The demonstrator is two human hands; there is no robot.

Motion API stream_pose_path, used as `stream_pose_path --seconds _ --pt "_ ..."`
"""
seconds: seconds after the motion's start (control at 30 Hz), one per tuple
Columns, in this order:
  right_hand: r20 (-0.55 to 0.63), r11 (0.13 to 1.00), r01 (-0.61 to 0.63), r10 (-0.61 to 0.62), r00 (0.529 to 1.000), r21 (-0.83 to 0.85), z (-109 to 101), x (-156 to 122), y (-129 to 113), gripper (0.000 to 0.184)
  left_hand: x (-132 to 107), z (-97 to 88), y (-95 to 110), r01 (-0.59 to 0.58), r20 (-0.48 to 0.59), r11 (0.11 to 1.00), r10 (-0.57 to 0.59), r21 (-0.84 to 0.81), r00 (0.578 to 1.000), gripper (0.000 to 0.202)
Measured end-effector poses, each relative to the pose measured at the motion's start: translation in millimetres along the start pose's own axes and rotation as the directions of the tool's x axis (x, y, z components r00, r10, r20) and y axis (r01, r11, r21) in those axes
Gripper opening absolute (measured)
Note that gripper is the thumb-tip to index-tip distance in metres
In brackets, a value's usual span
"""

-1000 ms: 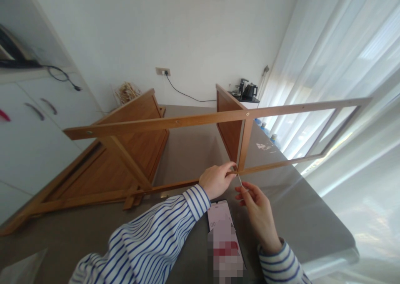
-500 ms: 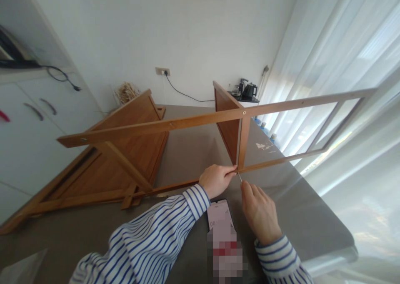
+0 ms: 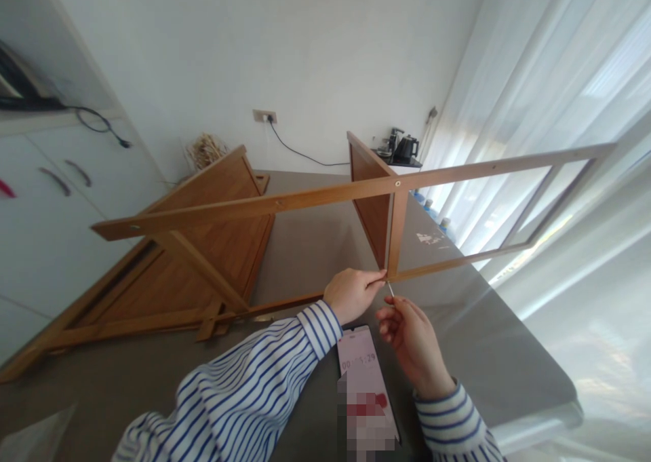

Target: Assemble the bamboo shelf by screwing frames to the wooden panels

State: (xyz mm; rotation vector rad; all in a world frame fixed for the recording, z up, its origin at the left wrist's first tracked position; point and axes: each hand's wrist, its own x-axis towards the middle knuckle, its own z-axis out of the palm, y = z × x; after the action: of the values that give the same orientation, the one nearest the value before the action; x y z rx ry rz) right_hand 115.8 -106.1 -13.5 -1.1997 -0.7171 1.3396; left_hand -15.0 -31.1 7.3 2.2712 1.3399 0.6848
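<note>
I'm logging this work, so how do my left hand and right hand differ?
Your left hand grips the frame near a lower joint; your right hand holds a thin tool at that joint. The left hand's fingers point rightward; the right hand's are partly curled. The left hand sits higher in view, the right hand lower. Both emerge from striped sleeves.

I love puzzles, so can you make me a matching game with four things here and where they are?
1. Thin pale rod
2. Long brown wooden frame
3. Flat phone with pink screen
4. Shiny black kettle

A. Screen up on the grey table
B. Near the white wall
C. In the left grip
D. In the right grip

Pairs: 1-D, 2-C, 3-A, 4-B
</note>
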Motion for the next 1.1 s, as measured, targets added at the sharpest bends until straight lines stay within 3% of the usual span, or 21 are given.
stream_pose_path --seconds 0.1,0.2,0.3,0.4,0.63,0.77,0.97,1.1 --pt "-0.085 0.924 0.179 -0.219 0.972 -0.337 -10 -3 3 0.039 0 -0.1 0 -0.001 0.0 1.0 0.001 0.001 1.0 0.036" --pt "0.012 0.623 0.391 -0.523 0.852 -0.677 -18 -8 5 0.044 0 -0.4 1 0.01 0.004 1.0 -0.01 0.0 1.0 0.035" --pt "0.238 0.334 0.523 -0.616 0.75 -0.784 -19 -10 4 0.03 0 -0.6 2 0.015 0.008 1.0 -0.015 -0.006 1.0 0.035" --pt "0.3 0.244 0.553 -0.635 0.712 -0.797 -16 -9 3 0.028 0 -0.8 2 0.011 0.009 1.0 -0.011 -0.01 1.0 0.035" --pt "0.18 0.336 0.448 -0.598 0.781 -0.829 -20 -7 9 0.029 -1 -0.2 1 0.005 0.006 1.0 -0.005 0.007 1.0 0.034" --pt "0.091 0.45 0.414 -0.583 0.808 -0.791 -25 -10 11 0.032 0 1.0 -1 -0.021 -0.008 1.0 0.021 0.007 1.0 0.035" --pt "-0.061 0.715 0.352 -0.482 0.874 -0.604 -36 1 12 0.04 0 0.1 -1 -0.022 -0.009 1.0 0.022 0.011 1.0 0.035" --pt "-0.061 0.738 0.355 -0.471 0.88 -0.574 -39 9 10 0.041 0 -0.4 0 -0.021 -0.007 1.0 0.021 0.005 1.0 0.035"
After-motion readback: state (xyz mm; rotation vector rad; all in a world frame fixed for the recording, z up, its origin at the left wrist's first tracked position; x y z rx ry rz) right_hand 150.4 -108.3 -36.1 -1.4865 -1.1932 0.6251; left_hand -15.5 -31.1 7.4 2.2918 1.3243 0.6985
